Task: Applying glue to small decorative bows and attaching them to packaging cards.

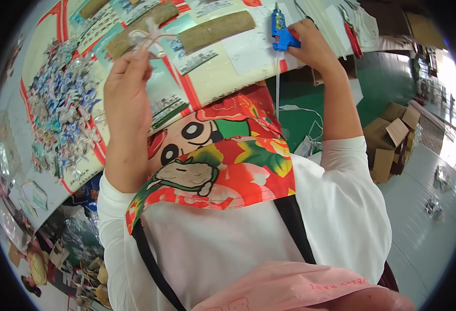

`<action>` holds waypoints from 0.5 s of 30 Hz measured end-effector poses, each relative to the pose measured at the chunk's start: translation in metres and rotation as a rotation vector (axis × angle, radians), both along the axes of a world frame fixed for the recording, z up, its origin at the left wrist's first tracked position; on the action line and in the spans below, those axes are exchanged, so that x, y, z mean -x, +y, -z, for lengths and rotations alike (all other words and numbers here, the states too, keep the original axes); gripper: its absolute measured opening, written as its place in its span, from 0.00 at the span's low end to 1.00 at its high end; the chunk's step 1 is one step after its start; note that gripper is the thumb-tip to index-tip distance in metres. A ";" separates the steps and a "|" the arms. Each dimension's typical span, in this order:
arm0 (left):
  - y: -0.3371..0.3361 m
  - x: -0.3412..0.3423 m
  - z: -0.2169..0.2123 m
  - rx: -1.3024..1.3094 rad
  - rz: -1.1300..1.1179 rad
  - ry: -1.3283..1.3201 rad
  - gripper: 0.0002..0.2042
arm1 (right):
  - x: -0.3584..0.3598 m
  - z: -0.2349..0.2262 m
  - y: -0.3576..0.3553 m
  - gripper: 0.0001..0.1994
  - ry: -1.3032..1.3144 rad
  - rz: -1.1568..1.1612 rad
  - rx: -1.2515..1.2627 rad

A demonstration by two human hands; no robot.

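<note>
At nine o'clock a heap of small blue-white bows (62,111) lies on the counter (207,78); the left hand (127,88) pinches a clear ribbon bow (150,36) at eleven; the right hand (316,46) grips a blue glue gun (281,31) at one

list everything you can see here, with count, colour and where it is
glue gun: one, blue, on the table under the right hand
ribbon bow: one, pale, pinched at the left fingertips
pile of small bows: many, blue and white, table's left side
flat brown strips: about three, olive-brown, far part of the table
red-handled tool: one, table's right end
cardboard boxes: several, brown, floor at right
apron: one, red with cartoon print, on the person
left hand: raised, holding the bow
right hand: gripping the glue gun
</note>
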State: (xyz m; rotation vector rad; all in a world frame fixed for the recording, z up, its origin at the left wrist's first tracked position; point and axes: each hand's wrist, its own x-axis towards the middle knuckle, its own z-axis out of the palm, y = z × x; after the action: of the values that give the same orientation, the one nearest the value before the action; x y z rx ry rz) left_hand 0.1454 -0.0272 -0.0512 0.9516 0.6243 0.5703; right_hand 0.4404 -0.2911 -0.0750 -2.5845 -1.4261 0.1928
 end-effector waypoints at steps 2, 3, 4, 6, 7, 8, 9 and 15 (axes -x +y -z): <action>0.002 0.003 -0.004 -0.009 -0.016 0.029 0.08 | -0.003 0.004 0.007 0.19 0.017 -0.068 0.021; 0.004 0.006 -0.005 -0.028 -0.003 0.061 0.08 | 0.001 0.002 0.011 0.19 -0.004 -0.057 -0.043; 0.003 0.009 -0.005 -0.040 0.007 0.092 0.08 | 0.006 -0.005 0.015 0.19 -0.026 -0.050 -0.101; 0.003 0.015 -0.004 -0.058 0.034 0.155 0.07 | 0.020 -0.024 0.019 0.18 -0.067 -0.024 -0.212; 0.002 0.018 -0.002 -0.061 0.032 0.167 0.07 | 0.036 -0.037 0.030 0.17 0.143 0.009 -0.341; 0.002 0.022 0.001 -0.116 0.056 0.154 0.07 | 0.059 -0.052 0.052 0.16 0.352 0.045 -0.461; 0.002 0.024 0.003 -0.172 0.088 0.140 0.07 | 0.082 -0.061 0.071 0.12 0.561 0.117 -0.425; 0.011 0.029 0.007 -0.445 0.189 -0.007 0.07 | 0.141 -0.055 0.133 0.05 0.870 -0.342 -0.542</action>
State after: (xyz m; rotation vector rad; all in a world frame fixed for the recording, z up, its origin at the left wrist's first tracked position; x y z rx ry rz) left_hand 0.1164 -0.0163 -0.0583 1.4093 0.3994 0.5529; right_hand 0.2993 -0.1579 -0.0203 -1.4987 -1.2924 0.7450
